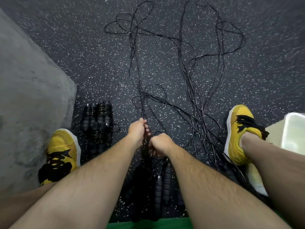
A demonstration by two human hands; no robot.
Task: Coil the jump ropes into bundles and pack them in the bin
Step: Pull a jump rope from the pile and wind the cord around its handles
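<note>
- The jump rope (142, 109) ran straight away from the person, long axis pointing forward across the speckled floor (82, 55), its strands doubled side by side and rising from the hands to a small loop farther out.
- The left hand (137, 129) sat just ahead of the right; its fingers (147, 129) were curled tight around those strands, with no gap showing.
- The right hand (160, 143) was just beside it and nearer the body, balled into a fist on the same black cord, with a bend of cord arching over the knuckles.
- Whether the two hands touched could not be told.
- The loose ropes (206, 66) sprawled ahead and to the right in long tangled runs, mostly lengthwise away from the person.
- Foam handles (162, 184) lay between the forearms, close to the body, pointing forward.
- Finished coiled bundles (97, 119) stood in a row on the floor by the left shoe (61, 146), against a grey concrete block (33, 80).
- The pale bin (292, 129) sat at the far right, behind the right shoe (237, 129), well apart from both hands.
</note>
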